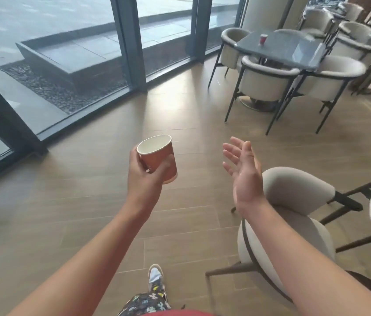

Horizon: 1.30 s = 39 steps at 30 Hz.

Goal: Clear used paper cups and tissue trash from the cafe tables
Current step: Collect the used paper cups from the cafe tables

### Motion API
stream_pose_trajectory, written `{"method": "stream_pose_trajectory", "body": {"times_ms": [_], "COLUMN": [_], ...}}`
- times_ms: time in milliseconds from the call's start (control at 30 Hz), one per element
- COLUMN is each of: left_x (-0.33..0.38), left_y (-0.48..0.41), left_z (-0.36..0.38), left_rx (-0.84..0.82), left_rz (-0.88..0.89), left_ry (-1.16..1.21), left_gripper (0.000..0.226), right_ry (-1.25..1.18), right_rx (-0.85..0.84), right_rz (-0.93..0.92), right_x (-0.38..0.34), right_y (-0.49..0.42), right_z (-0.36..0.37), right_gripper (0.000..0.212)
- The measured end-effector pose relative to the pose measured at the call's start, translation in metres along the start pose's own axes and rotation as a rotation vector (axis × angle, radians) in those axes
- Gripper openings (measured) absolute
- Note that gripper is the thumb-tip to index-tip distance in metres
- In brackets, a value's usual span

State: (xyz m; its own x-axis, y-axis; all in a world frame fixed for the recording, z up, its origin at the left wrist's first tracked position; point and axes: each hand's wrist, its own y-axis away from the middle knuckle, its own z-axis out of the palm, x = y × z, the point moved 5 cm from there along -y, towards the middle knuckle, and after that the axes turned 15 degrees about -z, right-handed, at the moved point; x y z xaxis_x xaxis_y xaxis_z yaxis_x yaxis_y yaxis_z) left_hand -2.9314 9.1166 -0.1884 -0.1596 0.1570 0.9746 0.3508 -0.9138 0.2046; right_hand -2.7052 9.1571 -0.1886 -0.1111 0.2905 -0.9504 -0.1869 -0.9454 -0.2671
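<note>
Far left: dark-framed floor-to-ceiling glass wall (66,65), with a pale wood-plank floor (88,190) running from it across the room.

Left arm reaches forward, forearm bare, wrist roughly level. The left hand (143,179) grasps an orange-brown paper cup with a white inside (160,156). Thumb lies on the near side and fingers wrap the far side, so the cup is held in the air over the floor, tilted with its open mouth toward the camera. Nothing visible inside it.

Below, between the arms: one white patterned sneaker (156,274) on the planks.

Right arm also extended, forearm turned so the palm faces left and partly up. The right hand (245,172) is released — fingers spread, only slightly bent, holding nothing and touching nothing.

Just behind that hand and forearm: a cream upholstered round-backed chair on dark metal legs (294,185).

Upper right, well apart from both hands: a dark grey glossy square table (294,53) ringed by matching cream chairs. A small red paper cup (263,39) stands upright on it, near its far left corner.
</note>
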Motion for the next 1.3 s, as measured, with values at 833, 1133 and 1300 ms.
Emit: {"method": "stream_pose_trajectory", "body": {"times_ms": [833,1133,1300], "left_x": [0.098,0.127,0.134], "left_y": [-0.588,-0.763,-0.884], "left_z": [0.269,0.377,0.422], "left_rx": [-0.099,-0.17,-0.217], "left_rz": [-0.041,-0.023,-0.017], "left_ry": [-0.07,-0.077,-0.072], "left_gripper": [0.051,0.046,0.045], "right_ry": [0.023,0.048,0.054], "right_rx": [0.096,0.172,0.209], "right_rz": [0.034,0.013,0.008], "right_x": [0.195,0.245,0.289], "right_y": [-0.605,-0.794,-0.9], "right_z": [0.071,0.06,0.078], "right_gripper": [0.058,0.052,0.052]}}
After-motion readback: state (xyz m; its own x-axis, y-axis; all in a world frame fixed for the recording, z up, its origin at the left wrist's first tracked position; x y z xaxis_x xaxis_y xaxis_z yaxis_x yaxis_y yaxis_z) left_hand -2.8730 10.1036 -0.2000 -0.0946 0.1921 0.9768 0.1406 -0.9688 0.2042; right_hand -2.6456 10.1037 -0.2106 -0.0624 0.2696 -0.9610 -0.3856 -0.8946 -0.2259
